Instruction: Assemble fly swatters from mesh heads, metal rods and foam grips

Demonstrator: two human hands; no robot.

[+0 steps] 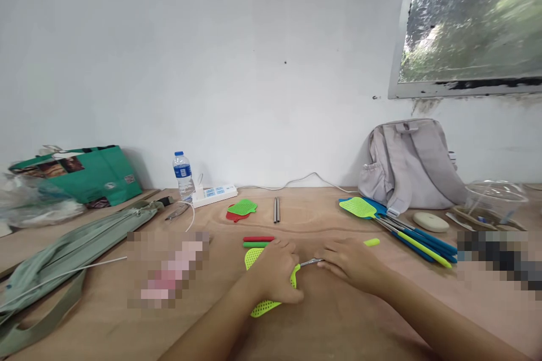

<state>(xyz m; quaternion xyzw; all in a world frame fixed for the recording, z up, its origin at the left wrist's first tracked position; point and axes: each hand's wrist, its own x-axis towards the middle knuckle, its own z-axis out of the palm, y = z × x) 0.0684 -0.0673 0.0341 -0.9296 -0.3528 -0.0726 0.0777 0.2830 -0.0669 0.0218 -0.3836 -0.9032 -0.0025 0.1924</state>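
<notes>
Wooden table [339, 316]: backpack [409, 163], bottle [183, 174], perhaps swatters [393, 225].

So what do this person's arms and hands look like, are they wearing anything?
Both forearms are bare up to the picture's edge: no sleeves show. The left hand and right hand wear no gloves, and no rings, watch or bracelet can be seen. Two ordinary bare hands, nothing marked on them.

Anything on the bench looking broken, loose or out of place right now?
Nothing spilled. The yellow-green swatter head under the left hand has only a bare metal rod, pinched by the right hand; a loose yellow-green grip lies apart.
</notes>
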